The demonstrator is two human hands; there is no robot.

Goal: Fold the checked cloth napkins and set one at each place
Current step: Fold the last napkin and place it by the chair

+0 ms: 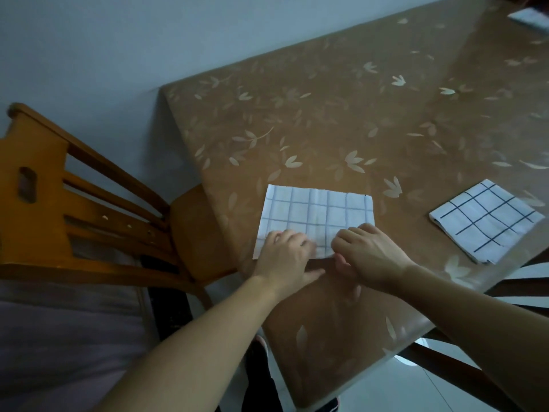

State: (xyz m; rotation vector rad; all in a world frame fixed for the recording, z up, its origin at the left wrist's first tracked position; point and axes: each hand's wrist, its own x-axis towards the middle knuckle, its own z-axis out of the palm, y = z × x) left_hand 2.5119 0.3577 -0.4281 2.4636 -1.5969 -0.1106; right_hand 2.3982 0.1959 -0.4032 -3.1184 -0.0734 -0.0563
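Note:
A white checked napkin (pixel 315 215) lies folded into a rectangle on the brown table (pixel 326 123), close to the near left edge. My left hand (pixel 285 254) rests on its near left part, fingers curled over the cloth and thumb on the table. My right hand (pixel 368 251) grips the napkin's near right edge with fingers bent. A second checked napkin (pixel 487 218), folded into a square, lies flat near the table's right edge, apart from both hands.
A wooden chair (pixel 89 209) stands at the table's left side, seat partly under the tabletop. The tabletop has a leaf-patterned cover. Another pale object (pixel 528 16) shows at the far right corner. A grey wall is behind.

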